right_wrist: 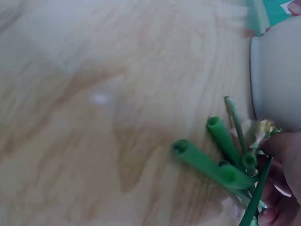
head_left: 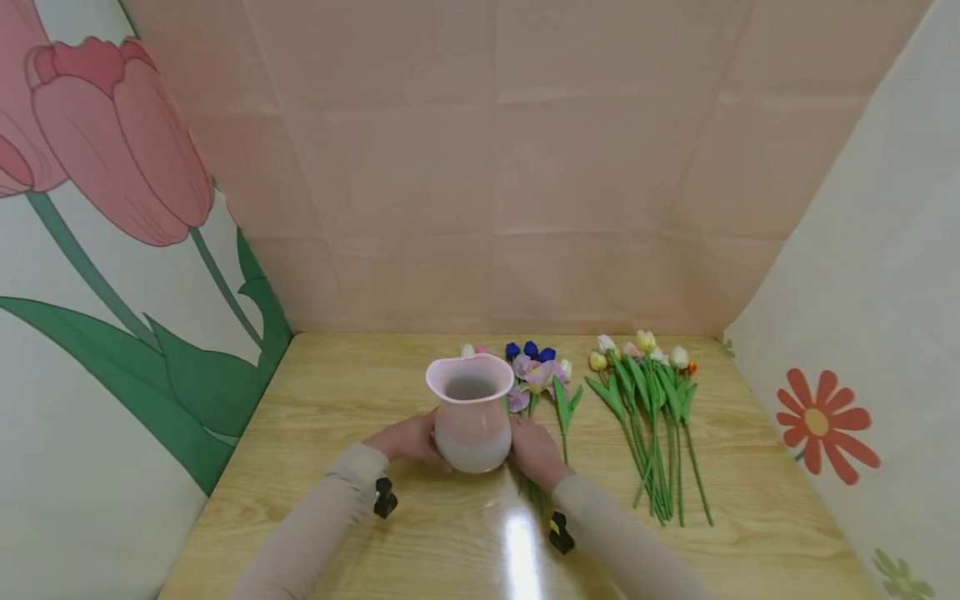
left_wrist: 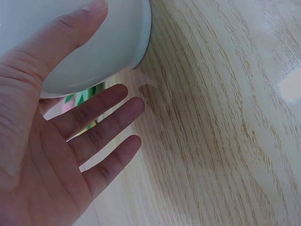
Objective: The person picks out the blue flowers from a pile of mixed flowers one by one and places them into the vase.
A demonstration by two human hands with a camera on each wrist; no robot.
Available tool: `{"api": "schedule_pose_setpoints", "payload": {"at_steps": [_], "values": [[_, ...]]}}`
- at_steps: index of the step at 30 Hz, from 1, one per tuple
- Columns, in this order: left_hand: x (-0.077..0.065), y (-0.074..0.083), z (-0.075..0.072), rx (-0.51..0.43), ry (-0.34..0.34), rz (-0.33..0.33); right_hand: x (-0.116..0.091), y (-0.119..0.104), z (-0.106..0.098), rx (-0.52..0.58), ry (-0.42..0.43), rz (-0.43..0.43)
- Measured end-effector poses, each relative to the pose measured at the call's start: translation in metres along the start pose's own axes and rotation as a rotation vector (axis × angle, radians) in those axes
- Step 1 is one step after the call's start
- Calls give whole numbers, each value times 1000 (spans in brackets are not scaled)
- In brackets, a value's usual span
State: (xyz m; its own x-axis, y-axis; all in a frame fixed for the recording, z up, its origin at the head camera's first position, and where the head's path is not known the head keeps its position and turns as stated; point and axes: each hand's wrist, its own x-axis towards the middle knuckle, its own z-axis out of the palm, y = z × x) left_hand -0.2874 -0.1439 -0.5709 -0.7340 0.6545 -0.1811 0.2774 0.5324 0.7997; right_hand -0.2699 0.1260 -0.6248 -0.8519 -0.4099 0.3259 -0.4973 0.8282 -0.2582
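Observation:
A pink-and-white vase (head_left: 474,425) with a flared, wavy rim stands at the middle, its mouth facing me. My left hand (head_left: 416,437) grips its left side; in the left wrist view the thumb (left_wrist: 70,35) lies across the vase wall while three fingers spread out below. My right hand (head_left: 534,450) is at the vase's right side, its fingers (right_wrist: 270,188) bent beside the lower wall in the right wrist view. Green stems (right_wrist: 202,162) cross in front of those fingers. Beyond that hand lie a purple iris (head_left: 534,373) and blue tulips (head_left: 531,350).
To the right, a bunch of white, yellow, pink and orange tulips (head_left: 652,392) lies with its stems toward me. A white tulip stem (head_left: 564,417) lies between. The wooden table (head_left: 337,375) meets a pink back sheet (head_left: 487,167) and printed side panels.

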Motion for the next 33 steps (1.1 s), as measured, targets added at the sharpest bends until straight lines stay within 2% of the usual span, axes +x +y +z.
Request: {"api": "schedule_pose_setpoints", "payload": {"at_steps": [4, 8, 16, 20, 23, 27, 31, 33], "values": [[0, 0, 1, -8, 2, 6, 1, -1, -2, 55, -38, 46], [-1, 0, 1, -13, 0, 8, 3, 1, -5, 91, -86, 145], [-1, 1, 0, -2, 1, 7, 9, 9, -23, 99, -46, 253], [-1, 1, -1, -4, 1, 17, 10, 15, -36, 100, 10, 289], [-1, 1, -1, -11, -1, 20, 9, 20, -45, 58, 70, 296], [-1, 0, -1, -7, 0, 19, 6, 27, -57, -14, 192, 259], [-1, -1, -2, -9, -2, 21, 3, 38, -70, -44, 319, 205], [-1, 0, -1, -16, -3, 20, 0, 43, -76, -50, 357, 199]]}}
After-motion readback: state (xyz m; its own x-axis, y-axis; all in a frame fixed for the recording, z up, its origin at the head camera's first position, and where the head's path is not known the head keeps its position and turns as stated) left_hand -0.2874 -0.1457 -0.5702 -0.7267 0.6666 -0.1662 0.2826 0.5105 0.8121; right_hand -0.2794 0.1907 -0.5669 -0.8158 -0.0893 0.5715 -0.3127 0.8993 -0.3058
